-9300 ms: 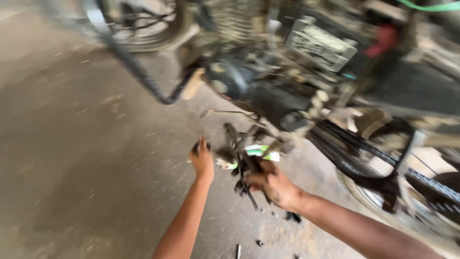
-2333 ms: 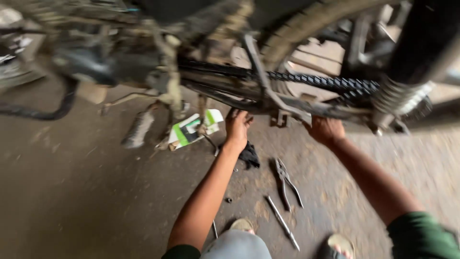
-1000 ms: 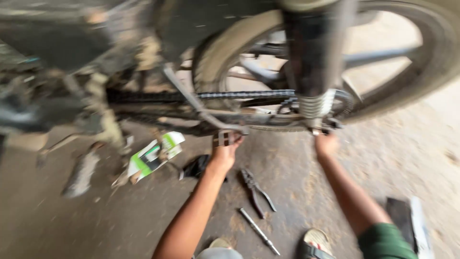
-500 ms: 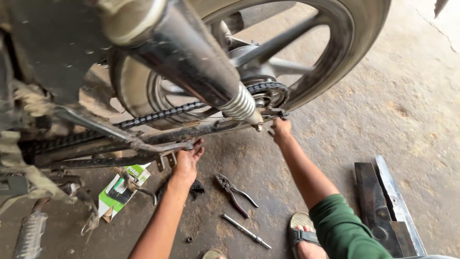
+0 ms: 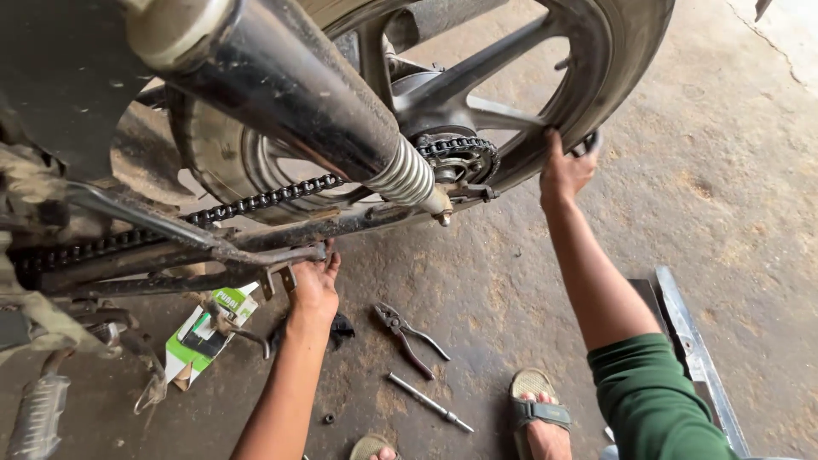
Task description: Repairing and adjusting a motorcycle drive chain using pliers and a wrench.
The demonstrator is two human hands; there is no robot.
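The rear wheel [image 5: 596, 77] of a motorcycle is being gripped at its tyre by the right hand [image 5: 564, 170], whose fingers are being curled closed over the rubber near the lower right of the rim. The left hand [image 5: 313, 285] is being held half open, palm up, under the swingarm [image 5: 281, 243], with its fingertips pressed against a small bracket there; nothing loose is being clasped in it.

The wheel is being carried just above the concrete floor [image 5: 733, 196], upright, with its axle lying across the view. It is judged to be heavy and stiff, the tyre dusty but giving good purchase, so a hold on the tread or a spoke seems soundest; the drive chain [image 5: 264, 200] and sprocket [image 5: 460, 158] look oily and are best left untouched.

The long axis of the chain and swingarm is being run from the left edge of the view, rising toward the hub on the right. The shock absorber [image 5: 400, 175] is being slanted down toward the axle.

On the floor between the arms, pliers [image 5: 407, 336] and a thin steel rod [image 5: 429, 402] are lying near a sandalled foot [image 5: 537, 409].
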